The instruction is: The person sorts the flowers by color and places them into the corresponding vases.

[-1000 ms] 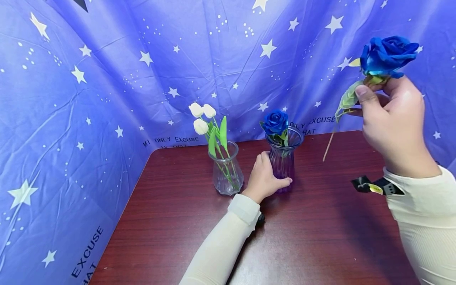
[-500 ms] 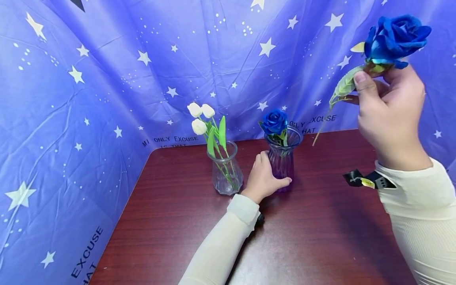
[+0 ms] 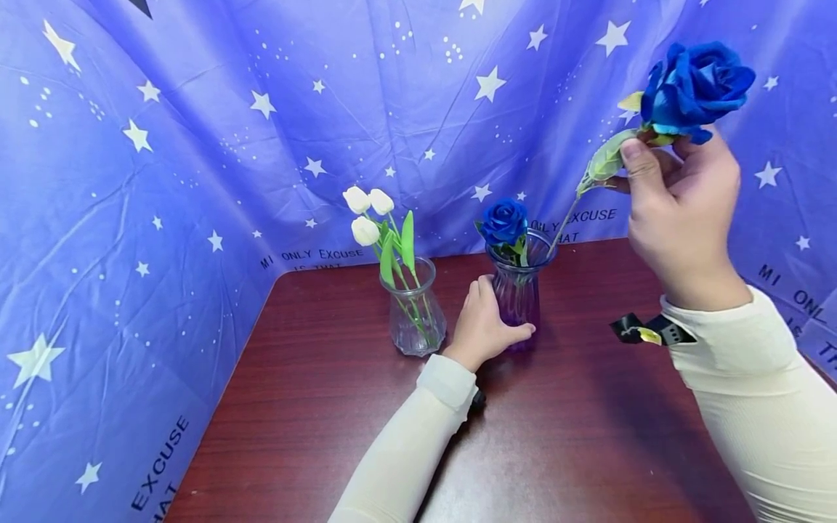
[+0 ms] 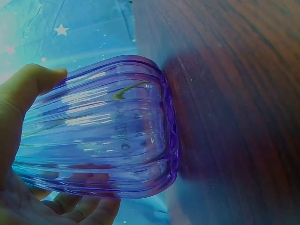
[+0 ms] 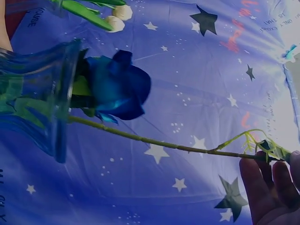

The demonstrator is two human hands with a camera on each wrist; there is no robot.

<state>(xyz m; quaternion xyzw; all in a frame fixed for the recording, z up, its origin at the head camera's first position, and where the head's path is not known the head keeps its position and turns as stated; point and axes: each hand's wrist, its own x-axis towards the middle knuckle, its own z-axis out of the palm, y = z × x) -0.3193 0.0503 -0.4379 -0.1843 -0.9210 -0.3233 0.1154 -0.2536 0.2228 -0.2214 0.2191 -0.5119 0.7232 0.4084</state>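
Observation:
My left hand [image 3: 485, 327] grips the lower body of a ribbed purple glass vase [image 3: 519, 305] standing on the table. In the left wrist view the thumb and fingers wrap the purple vase [image 4: 103, 126] from both sides. A blue rose [image 3: 505, 222] with green leaves sits in its mouth. High to the right, my right hand [image 3: 686, 211] pinches another blue rose [image 3: 700, 87] just under its bloom, by the stem and a pale leaf. That rose's thin stem [image 5: 159, 142] slants down, its lower end right at the vase rim [image 5: 61, 136] in the right wrist view.
Left of the purple vase stands a clear glass vase [image 3: 418, 319] holding white tulips [image 3: 365, 231] with green leaves. Both vases are on a dark red wooden table [image 3: 314, 407]. A blue star-printed cloth [image 3: 392, 109] hangs behind and along the sides.
My right hand first rises with the rose, then moves left and slightly down, bringing the stem's lower end to the purple vase's rim. My left hand stays on the vase.

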